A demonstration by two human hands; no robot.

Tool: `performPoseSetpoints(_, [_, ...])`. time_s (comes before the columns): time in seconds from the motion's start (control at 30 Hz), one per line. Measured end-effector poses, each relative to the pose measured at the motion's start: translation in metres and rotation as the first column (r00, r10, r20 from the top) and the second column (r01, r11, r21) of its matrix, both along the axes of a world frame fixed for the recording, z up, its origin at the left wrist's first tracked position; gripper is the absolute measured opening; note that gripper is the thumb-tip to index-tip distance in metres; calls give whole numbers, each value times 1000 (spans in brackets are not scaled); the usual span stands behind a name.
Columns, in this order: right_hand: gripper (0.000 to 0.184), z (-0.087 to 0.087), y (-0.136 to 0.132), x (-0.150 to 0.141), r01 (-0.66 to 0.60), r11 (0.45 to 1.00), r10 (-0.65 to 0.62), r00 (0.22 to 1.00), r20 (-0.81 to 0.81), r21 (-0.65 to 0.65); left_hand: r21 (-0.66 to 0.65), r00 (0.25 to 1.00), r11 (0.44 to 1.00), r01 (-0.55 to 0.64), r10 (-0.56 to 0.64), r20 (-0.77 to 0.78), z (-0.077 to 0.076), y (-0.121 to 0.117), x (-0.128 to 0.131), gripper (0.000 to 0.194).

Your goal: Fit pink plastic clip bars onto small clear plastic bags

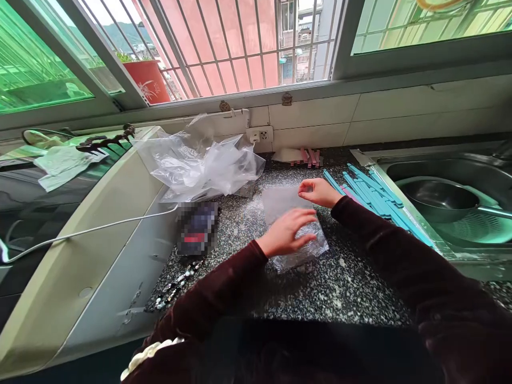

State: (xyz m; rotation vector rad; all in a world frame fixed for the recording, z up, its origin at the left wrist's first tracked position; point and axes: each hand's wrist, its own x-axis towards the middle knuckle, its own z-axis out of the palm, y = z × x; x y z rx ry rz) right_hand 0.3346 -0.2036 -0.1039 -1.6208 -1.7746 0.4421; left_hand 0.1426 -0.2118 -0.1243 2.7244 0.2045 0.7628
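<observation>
- Left hand (286, 233): fingers parted, released, over the clear bag (279, 204) on the desk (332, 288).
- Right hand (321, 193): fingers curled near its far edge; cannot tell whether gripping.

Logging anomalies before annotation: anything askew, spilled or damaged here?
Nothing clearly spilled or broken. Teal strips lie askew, crossing each other beside the sink. Clear plastic is heaped and crumpled near the wall socket. Shiny patch at the counter's left looks odd; can't tell what it is.
</observation>
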Motion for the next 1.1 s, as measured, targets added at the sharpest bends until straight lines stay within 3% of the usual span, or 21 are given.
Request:
performPoseSetpoints(0.03, [5, -1, -1, -1, 7, 1000, -7, 1000, -11, 20, 13, 990, 999, 42, -40, -133, -3, -10, 6, 46])
performPoseSetpoints(0.13, [5, -2, -6, 1, 10, 997, -8, 999, -31, 71, 38, 926, 999, -12, 26, -377, -14, -22, 19, 63])
performPoseSetpoints(0.4, [4, 10, -18, 8, -46, 983, 46, 999, -1, 176, 82, 898, 994, -69, 98, -428, -20, -10, 17, 68])
performPoseSetpoints(0.5, [5, 11, -30, 6, -74, 971, 69, 997, 32, 227, 103, 946, 994, -30, 62, -317, -14, -16, 5, 62])
performPoseSetpoints(0.57, [7, 11, -42, 2, -104, 960, 88, 994, 72, 260, 139, 986, 989, 58, -36, -163, -9, -22, -12, 48])
performPoseSetpoints(0.63, [10, 9, -56, -1, -142, 953, 113, 986, 121, 269, 182, 998, 982, 40, -47, 30, -5, -25, -34, 33])
performPoseSetpoints(0.7, [12, 4, -69, -4, -181, 951, 143, 976, 164, 251, 148, 968, 981, -127, 90, 234, -2, -22, -54, 23])
performPoseSetpoints(0.8, [13, -9, -84, -4, -232, 951, 193, 962, 191, 204, -55, 829, 918, -393, 379, 411, 0, -9, -70, 16])
performPoseSetpoints(0.87, [11, -19, -90, -3, -262, 948, 227, 955, 192, 179, -174, 757, 866, -468, 495, 426, -2, 0, -70, 14])
performPoseSetpoints(0.93, [9, -27, -92, -2, -278, 945, 245, 950, 192, 170, -221, 749, 852, -475, 523, 406, -4, 7, -64, 13])
performPoseSetpoints(1.1, [9, -33, -97, 1, -336, 937, 306, 921, 243, 93, -131, 897, 925, -355, 377, 231, -11, 5, -46, 14])
